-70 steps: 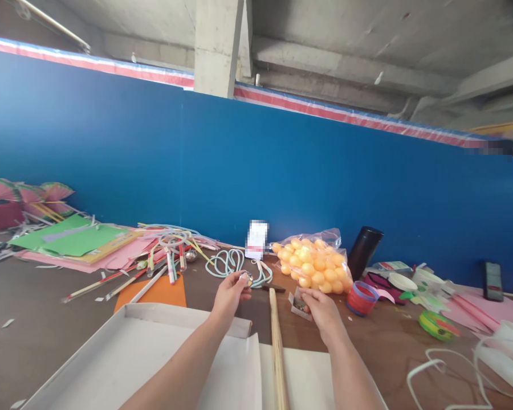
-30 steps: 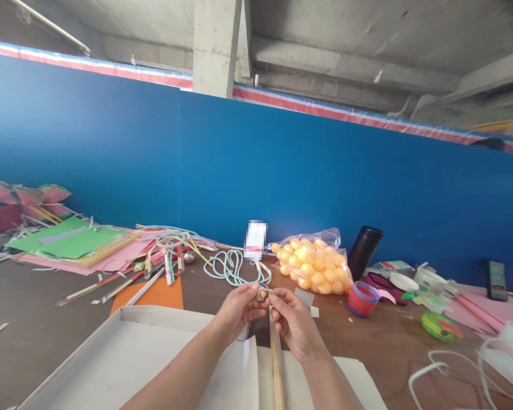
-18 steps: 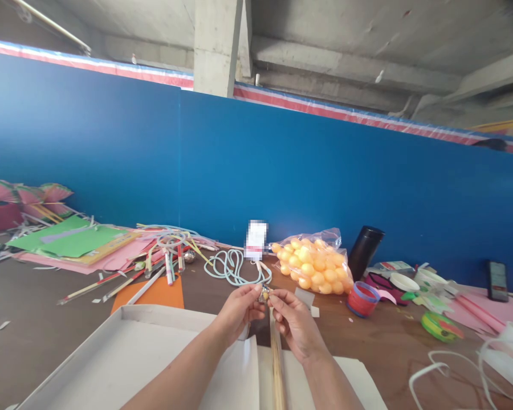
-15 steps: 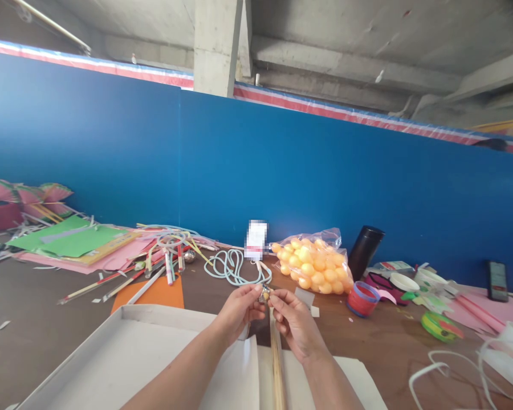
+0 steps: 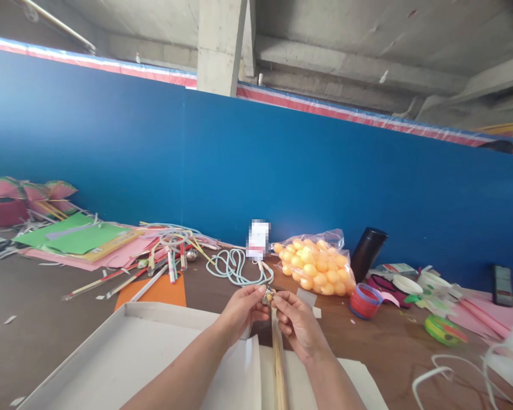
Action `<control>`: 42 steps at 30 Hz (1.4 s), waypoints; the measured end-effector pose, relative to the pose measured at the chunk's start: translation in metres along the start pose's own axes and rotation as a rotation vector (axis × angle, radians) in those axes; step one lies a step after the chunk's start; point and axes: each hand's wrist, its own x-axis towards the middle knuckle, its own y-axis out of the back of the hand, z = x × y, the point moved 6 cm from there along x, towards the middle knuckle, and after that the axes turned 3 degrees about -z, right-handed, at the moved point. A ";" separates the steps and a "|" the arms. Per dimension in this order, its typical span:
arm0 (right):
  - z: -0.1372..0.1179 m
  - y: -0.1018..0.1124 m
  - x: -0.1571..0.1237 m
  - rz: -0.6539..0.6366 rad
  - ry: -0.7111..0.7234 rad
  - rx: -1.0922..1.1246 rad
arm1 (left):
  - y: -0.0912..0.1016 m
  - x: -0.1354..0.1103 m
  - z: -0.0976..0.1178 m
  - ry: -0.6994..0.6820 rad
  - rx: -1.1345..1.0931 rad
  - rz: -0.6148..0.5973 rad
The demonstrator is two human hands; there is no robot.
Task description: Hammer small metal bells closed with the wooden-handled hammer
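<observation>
Between my two hands, above the near edge of the table, is a small shiny silver piece like crumpled foil (image 5: 267, 294), with a yellow-orange spot showing on it. My left hand (image 5: 244, 310) pinches it from the left with thumb and fingers. From the right, the fingertips of my right hand (image 5: 297, 319) press on it too. Fingers partly cover the piece, so its full shape is hidden. Directly below the hands runs a bundle of thin wooden sticks (image 5: 279, 370), lying between an open white box lid (image 5: 175, 359) and a cream sheet (image 5: 346, 378).
Behind the hands lie a coiled pale-blue cord (image 5: 235, 270) and a clear bag of orange balls (image 5: 314, 265). A black bottle (image 5: 368, 253) and a red-and-blue cup (image 5: 365, 300) stand to the right. Coloured papers (image 5: 85, 236) and a silver ball (image 5: 191, 255) lie left.
The view has shifted slightly, moving everything a little to the right in the picture. Both hands keep pinching the silver piece in nearly the same pose.
</observation>
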 end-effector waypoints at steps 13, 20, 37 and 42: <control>0.001 0.001 0.000 -0.051 -0.028 0.029 | -0.003 -0.001 0.000 0.013 0.025 0.000; 0.001 0.004 -0.001 -0.030 -0.005 -0.036 | -0.003 -0.002 0.001 -0.008 0.043 -0.019; -0.008 -0.001 -0.005 -0.029 0.043 -0.098 | -0.007 -0.003 0.005 -0.036 0.013 -0.038; -0.008 0.000 -0.004 -0.011 0.078 -0.164 | -0.008 -0.005 0.007 -0.060 0.001 -0.041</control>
